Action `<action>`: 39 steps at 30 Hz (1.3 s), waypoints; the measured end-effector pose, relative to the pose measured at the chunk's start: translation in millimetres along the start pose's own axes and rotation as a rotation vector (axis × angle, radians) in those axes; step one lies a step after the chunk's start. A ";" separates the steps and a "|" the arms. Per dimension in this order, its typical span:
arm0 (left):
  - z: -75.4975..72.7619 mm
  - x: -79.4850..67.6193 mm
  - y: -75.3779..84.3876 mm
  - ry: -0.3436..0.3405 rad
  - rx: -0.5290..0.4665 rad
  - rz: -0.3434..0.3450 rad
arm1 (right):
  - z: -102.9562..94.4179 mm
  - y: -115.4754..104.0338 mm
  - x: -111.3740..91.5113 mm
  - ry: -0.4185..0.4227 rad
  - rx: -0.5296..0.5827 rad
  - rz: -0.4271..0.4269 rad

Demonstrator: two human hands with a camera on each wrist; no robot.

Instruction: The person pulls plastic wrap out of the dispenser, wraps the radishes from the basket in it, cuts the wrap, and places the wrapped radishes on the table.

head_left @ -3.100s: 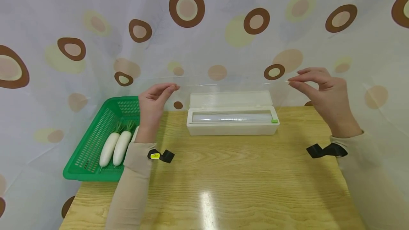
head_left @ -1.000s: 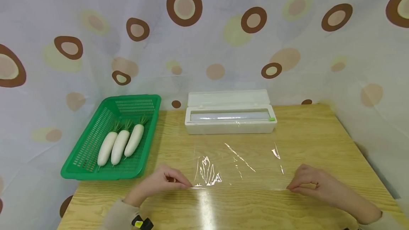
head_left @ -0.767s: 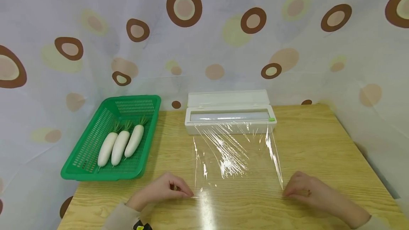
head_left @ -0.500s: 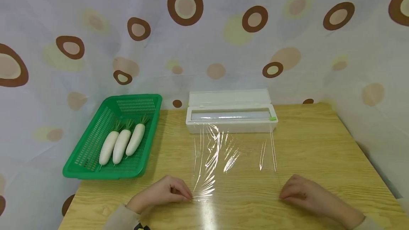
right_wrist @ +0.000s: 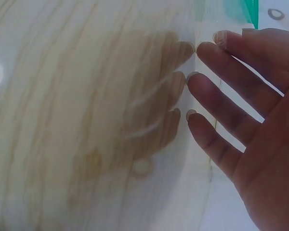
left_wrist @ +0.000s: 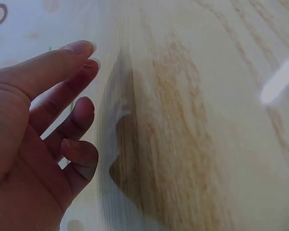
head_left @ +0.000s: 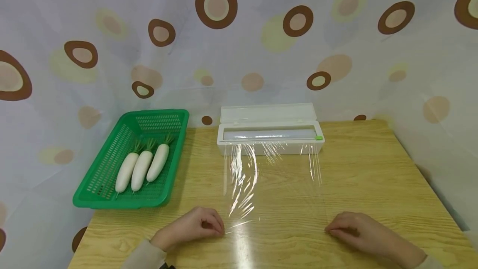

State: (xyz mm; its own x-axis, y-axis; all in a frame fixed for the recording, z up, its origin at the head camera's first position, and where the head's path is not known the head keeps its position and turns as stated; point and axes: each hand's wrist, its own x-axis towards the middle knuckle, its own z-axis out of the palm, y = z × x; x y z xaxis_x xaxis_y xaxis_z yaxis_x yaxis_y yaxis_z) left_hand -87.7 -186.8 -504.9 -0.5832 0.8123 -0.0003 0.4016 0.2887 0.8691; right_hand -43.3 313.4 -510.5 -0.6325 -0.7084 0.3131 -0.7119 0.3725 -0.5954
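Note:
A clear sheet of plastic wrap point(head_left: 276, 194) stretches from the front of a white dispenser box point(head_left: 270, 149) toward me over the wooden table. Glossy creases show along its left side. My left hand point(head_left: 196, 225) pinches the sheet's near left corner between thumb and index finger. At the near right corner my right hand point(head_left: 364, 233) does the same, low over the table. In the left wrist view the thumb and index tips of the left hand point(left_wrist: 43, 125) come together. The right hand point(right_wrist: 260, 106) has its other fingers spread loosely in the right wrist view.
A green plastic basket point(head_left: 175, 165) with three white radishes point(head_left: 140, 170) stands at the left. The box lid point(head_left: 268, 113) stands raised at the back, with a roll point(head_left: 269, 134) inside and a small green slider point(head_left: 319, 138) at its right end. A patterned curtain point(head_left: 239, 53) hangs behind.
Both hands came down from above the box toward the table's near side, drawing the plastic wrap out. Over the last half second they sank slightly, and the sheet's creases shifted.

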 end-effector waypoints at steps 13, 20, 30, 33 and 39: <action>2.3 3.5 4.3 -0.039 0.158 0.022 | 4.4 -8.0 14.5 -0.046 -0.044 0.036; 2.2 2.1 2.6 -0.035 0.145 0.022 | 1.8 -4.7 16.3 -0.089 -0.067 0.177; -0.1 -0.5 6.0 -0.051 0.143 -0.002 | 5.9 1.4 12.0 -0.062 -0.072 0.042; -0.4 -0.4 7.6 -0.055 0.163 0.003 | 6.8 0.1 11.2 -0.062 -0.099 0.082; -0.7 -0.1 7.7 -0.068 0.179 -0.016 | 9.2 -3.6 7.7 -0.057 -0.201 0.094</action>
State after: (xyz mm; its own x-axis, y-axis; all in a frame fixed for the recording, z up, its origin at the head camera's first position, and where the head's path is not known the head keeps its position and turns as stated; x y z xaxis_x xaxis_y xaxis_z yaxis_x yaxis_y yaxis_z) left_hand -85.1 -185.1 -497.9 -0.5440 0.8374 -0.0524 0.5152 0.3827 0.7669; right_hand -42.8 301.1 -512.8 -0.6847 -0.6956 0.2177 -0.7008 0.5461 -0.4590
